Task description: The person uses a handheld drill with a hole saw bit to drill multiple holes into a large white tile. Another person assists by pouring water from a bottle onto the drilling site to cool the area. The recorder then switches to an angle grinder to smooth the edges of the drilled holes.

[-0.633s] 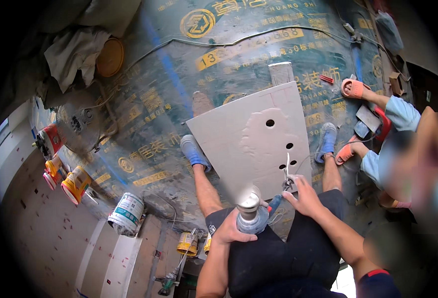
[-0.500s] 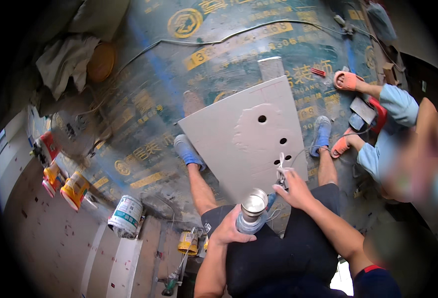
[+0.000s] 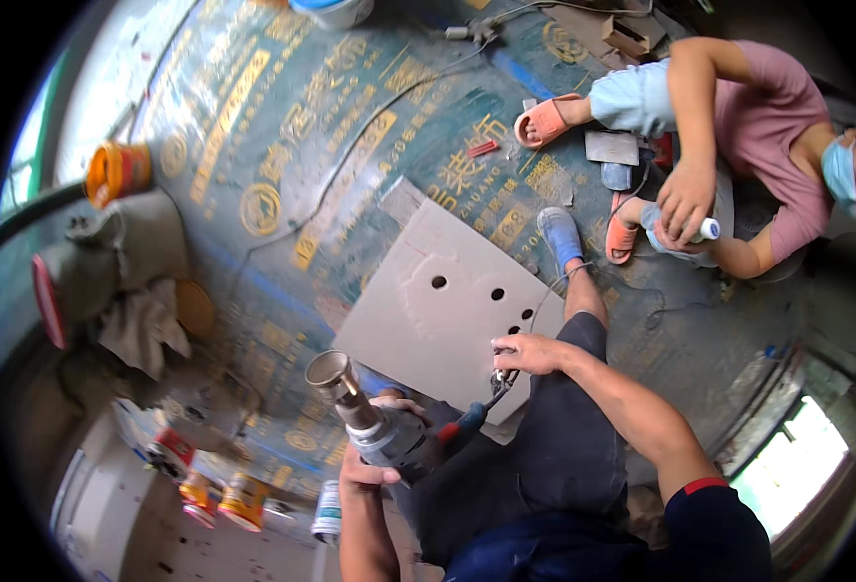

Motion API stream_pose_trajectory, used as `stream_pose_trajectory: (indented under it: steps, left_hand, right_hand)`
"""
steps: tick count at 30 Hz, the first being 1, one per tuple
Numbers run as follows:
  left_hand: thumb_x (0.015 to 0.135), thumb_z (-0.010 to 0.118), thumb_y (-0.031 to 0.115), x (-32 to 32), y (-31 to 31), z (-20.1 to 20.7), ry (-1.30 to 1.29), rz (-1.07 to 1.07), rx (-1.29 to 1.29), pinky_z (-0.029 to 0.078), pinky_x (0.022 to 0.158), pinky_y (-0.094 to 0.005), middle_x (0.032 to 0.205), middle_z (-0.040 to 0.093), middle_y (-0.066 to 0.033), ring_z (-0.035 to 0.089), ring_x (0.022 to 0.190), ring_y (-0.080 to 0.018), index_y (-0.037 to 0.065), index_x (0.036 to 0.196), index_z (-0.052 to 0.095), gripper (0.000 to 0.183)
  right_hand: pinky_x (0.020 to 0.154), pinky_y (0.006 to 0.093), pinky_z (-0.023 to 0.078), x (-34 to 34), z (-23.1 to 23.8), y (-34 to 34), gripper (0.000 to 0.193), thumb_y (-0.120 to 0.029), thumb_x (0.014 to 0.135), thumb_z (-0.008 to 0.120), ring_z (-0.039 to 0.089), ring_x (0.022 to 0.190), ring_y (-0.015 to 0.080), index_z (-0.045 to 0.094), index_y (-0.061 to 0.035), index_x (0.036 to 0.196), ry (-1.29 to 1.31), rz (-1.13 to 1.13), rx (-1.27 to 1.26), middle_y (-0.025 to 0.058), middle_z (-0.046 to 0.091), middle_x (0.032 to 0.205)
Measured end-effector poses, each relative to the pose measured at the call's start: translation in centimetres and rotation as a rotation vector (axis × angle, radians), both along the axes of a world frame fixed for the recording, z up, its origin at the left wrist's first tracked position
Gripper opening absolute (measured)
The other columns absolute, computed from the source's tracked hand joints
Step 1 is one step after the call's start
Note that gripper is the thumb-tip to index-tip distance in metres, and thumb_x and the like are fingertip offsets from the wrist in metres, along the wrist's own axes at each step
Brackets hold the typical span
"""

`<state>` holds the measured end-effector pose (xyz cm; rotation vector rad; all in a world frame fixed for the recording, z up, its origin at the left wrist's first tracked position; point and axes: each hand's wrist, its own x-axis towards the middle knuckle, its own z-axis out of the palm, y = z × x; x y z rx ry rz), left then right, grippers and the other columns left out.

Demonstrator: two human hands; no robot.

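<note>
My left hand (image 3: 374, 461) is wrapped round the grey body of a power tool (image 3: 399, 441), held above my lap. A cup-shaped metal hole saw (image 3: 333, 371) sits on its end, pointing up and away to the left. A blue-and-red part and a dark cord run off its other side. My right hand (image 3: 530, 353) is closed at the near right edge of a pale tile (image 3: 399, 330), pinching a small shiny metal piece beside the cord; I cannot make out its kind. The tile lies on the floor between my legs, with several round holes through it.
A person (image 3: 777, 145) sits at the right holding a white-capped bottle (image 3: 709, 229). A small red object (image 3: 482, 148) and an extension cord (image 3: 370, 126) lie on the printed floor sheet (image 3: 282, 126). Buckets (image 3: 243, 500) and a cloth-covered seat (image 3: 137, 242) stand at the left.
My view has turned to the right. The power tool has swung left and tilted, so its hole saw points outward. My right hand stays closed on the small metal piece, now lower by the tile's edge.
</note>
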<state>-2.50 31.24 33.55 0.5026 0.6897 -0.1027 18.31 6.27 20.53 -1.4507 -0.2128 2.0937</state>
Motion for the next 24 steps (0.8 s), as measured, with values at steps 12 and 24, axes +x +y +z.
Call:
stream_pose_trajectory:
  steps: [12, 24]
  left_hand:
    - [0.055, 0.078, 0.018, 11.3, -15.4, 13.0, 0.389, 0.376, 0.138, 0.055, 0.098, -0.0526, 0.122, 0.061, -0.0210, 0.065, 0.112, -0.0404, 0.000, 0.134, 0.049, 0.086]
    - [0.057, 0.076, 0.016, 0.9, -33.5, 16.1, 0.198, 0.680, 0.021, 0.056, 0.098, -0.0514, 0.123, 0.061, -0.0204, 0.065, 0.113, -0.0380, -0.002, 0.133, 0.050, 0.082]
  right_hand:
    - [0.091, 0.0450, 0.054, 8.7, 8.5, -9.2, 0.051, -0.022, 0.081, 0.077, 0.065, 0.109, 0.0373, 0.060, -0.0013, 0.125, -0.321, 0.274, 0.556, 0.0192, 0.061, 0.118]
    - [0.073, 0.0411, 0.054, 8.4, 16.5, -20.9, 0.023, -0.014, 0.083, 0.066, 0.065, 0.083, 0.0300, 0.057, -0.0024, 0.101, -0.808, 0.804, 1.130, 0.0150, 0.057, 0.092]
